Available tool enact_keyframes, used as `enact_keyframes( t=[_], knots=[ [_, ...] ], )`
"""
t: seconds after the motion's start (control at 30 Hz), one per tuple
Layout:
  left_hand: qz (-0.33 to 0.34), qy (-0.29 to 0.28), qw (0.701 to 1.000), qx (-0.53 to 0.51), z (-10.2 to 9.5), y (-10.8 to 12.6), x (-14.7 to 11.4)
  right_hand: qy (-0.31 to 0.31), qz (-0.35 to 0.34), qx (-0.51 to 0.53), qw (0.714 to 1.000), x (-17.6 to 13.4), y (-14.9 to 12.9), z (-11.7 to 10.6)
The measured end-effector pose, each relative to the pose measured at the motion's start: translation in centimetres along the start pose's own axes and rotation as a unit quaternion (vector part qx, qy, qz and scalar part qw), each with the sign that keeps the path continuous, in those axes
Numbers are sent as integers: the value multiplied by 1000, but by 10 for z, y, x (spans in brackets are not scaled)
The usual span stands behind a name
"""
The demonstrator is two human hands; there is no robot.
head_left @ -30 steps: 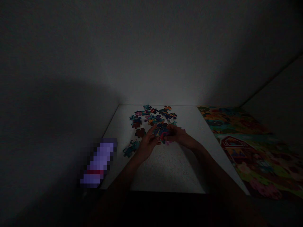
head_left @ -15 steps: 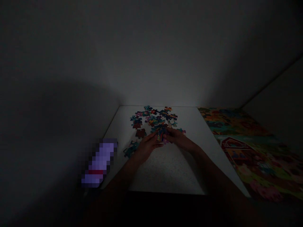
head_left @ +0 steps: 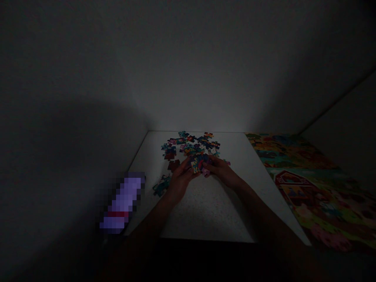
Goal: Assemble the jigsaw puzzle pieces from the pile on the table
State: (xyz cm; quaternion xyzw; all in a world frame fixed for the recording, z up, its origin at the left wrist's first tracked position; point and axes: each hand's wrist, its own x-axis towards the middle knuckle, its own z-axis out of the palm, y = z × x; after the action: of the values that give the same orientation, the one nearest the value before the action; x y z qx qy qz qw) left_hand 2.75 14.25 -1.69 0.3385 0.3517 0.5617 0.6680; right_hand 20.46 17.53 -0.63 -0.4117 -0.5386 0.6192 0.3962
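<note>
A dim scene was recorded from the head-worn camera, looking down on a white table (head_left: 205,211) set against a plain wall. Both forearms were extended from the lower edge of the frame and met near the middle of the tabletop. The left hand (head_left: 179,179) and the right hand (head_left: 221,171) were brought close together, fingers curled inward, and a small cluster of joined puzzle pieces (head_left: 199,163) was pinched between the fingertips of the two hands, just above the surface or resting on it; which of the two could not be told in the low light. The held cluster was located at the near edge of a loose pile of puzzle pieces (head_left: 190,144), which was spread across the far part of the table, close to the wall. A few separate pieces (head_left: 161,186) were seen lying just left of the left hand, near the table's left edge, and a single dark piece (head_left: 173,164) was seen between them and the pile. To the right, touching or just beside the table's right edge, a large colourful printed picture (head_left: 311,188) was laid flat, with a red barn-like shape visible on it. A blurred purple object (head_left: 122,203) was seen left of the table, well apart from both hands.
</note>
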Motion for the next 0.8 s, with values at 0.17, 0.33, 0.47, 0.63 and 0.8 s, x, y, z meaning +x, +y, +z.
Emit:
enact_keyframes(
  t=[0.17,0.33,0.47,0.63,0.8],
  knots=[
    [16,19,999,24,-1,-2,2,-7,8,-6,1000,-2,-2,-1],
    [61,80,988,113,-6,-5,8,11,-11,-56,998,1,-1,-6],
    [46,98,987,118,-5,-4,8,-9,-11,-77,997,1,-1,-5],
    [15,113,992,52,-2,1,5,1,0,-27,1000,-1,-3,-8],
    [-1,89,994,64,1,1,3,26,26,23,999,1,3,-10]
  ],
)
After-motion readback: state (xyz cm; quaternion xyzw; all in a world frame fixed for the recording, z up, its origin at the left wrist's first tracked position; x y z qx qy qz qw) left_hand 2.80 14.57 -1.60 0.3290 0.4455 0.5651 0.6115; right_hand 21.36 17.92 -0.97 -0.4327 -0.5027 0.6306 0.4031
